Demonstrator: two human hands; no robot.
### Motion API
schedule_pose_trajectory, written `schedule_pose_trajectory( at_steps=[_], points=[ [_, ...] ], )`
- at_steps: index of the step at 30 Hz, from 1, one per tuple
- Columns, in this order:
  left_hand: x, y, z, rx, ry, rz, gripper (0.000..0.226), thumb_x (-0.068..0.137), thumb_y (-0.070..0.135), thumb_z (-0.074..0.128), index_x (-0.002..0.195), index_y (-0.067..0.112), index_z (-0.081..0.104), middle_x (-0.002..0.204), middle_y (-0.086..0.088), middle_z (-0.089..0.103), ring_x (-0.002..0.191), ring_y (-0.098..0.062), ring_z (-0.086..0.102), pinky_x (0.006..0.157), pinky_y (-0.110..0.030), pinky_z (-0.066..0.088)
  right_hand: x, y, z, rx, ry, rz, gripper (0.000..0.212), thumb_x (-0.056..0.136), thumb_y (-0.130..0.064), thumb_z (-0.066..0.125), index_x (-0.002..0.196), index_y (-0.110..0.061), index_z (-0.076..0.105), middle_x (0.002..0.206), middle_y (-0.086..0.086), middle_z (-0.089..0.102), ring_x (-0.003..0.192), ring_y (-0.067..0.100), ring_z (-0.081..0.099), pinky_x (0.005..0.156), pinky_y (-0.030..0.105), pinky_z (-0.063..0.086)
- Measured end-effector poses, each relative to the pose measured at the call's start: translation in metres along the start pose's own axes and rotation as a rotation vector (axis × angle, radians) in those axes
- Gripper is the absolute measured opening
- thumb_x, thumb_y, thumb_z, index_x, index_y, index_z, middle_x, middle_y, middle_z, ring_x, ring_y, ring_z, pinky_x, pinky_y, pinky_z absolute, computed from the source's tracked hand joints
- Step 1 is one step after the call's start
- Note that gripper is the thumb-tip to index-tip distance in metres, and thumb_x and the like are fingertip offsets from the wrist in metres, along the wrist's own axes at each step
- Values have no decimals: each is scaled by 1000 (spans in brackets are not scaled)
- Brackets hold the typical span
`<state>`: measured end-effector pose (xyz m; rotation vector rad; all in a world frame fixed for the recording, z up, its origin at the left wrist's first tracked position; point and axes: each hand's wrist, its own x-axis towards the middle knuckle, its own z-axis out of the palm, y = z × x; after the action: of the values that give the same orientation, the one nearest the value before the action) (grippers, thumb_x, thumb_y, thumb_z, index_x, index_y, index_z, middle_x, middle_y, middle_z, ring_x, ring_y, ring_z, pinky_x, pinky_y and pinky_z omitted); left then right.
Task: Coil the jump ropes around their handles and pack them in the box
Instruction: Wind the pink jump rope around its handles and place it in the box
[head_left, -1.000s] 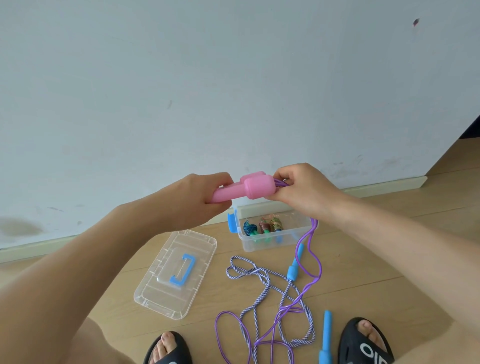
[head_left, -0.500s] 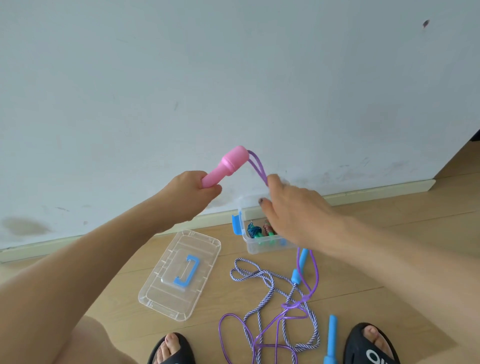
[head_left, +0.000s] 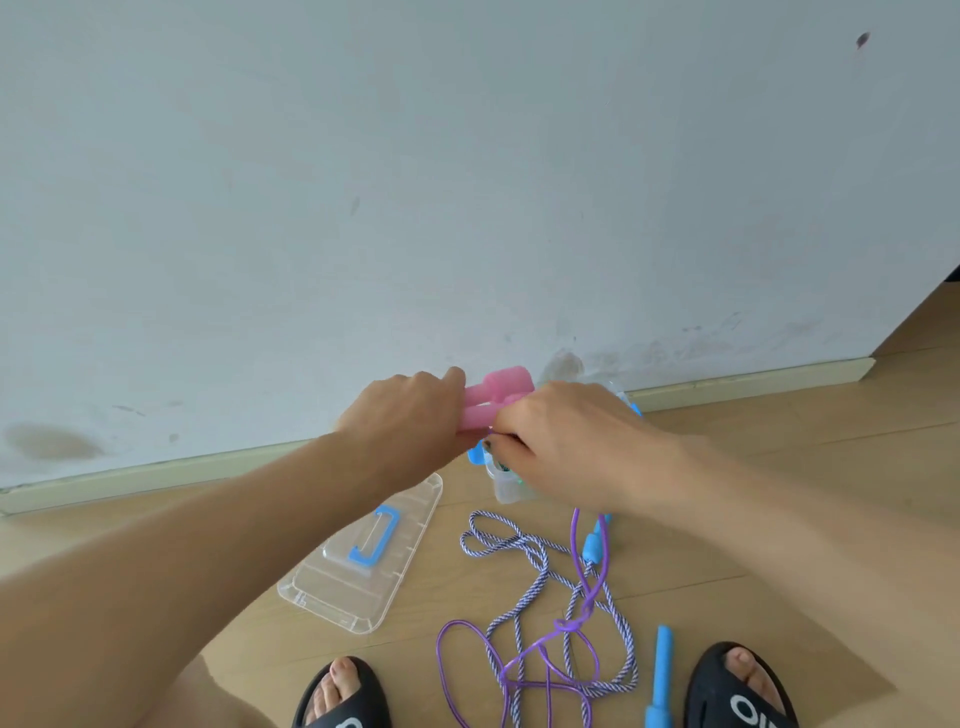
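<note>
My left hand (head_left: 405, 415) grips the two pink handles (head_left: 493, 395) side by side, held level above the floor. My right hand (head_left: 566, 441) is closed on the purple rope right at the handles. That purple rope (head_left: 576, 623) hangs down from my right hand and lies in loose loops on the floor. The clear box (head_left: 506, 486) with blue latches sits by the wall, mostly hidden behind my right hand. A second rope, striped blue and white (head_left: 519, 556), lies tangled on the floor with its two blue handles (head_left: 662, 675).
The box's clear lid (head_left: 322, 592) with a blue handle lies flat on the wooden floor to the left. A white wall and skirting board stand just behind the box. My two feet in black slippers (head_left: 737, 691) rest at the bottom edge.
My left hand lowered the pink handles from a raised tilt to level. My right hand rose back to the handles and closed on the purple rope there.
</note>
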<state>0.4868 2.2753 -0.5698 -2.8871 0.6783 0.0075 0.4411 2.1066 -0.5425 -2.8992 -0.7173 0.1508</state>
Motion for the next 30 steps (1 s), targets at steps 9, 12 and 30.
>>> schedule_pose_trajectory(
  at_steps=[9,12,30],
  points=[
    [-15,18,5,72,274,390,80,78,82,10,97,15,51,61,4,39,47,-28,50,46,-30,31,-5,36,-29,665,-182,30,17,80,-26,80,74,-16,68,68,4,71,61,11,61,63,31,48],
    [-20,16,-1,-45,320,492,68,86,74,25,90,13,56,57,3,50,40,-27,52,40,-26,31,-5,45,-34,766,-154,64,27,80,-29,81,70,-9,65,58,4,65,52,13,55,55,26,44],
    [-25,-9,-32,-641,387,355,16,91,27,57,80,17,50,56,9,46,51,-16,37,46,-21,31,2,35,16,939,194,370,31,92,-31,56,63,-24,50,56,-6,48,54,15,45,64,30,42]
  ],
)
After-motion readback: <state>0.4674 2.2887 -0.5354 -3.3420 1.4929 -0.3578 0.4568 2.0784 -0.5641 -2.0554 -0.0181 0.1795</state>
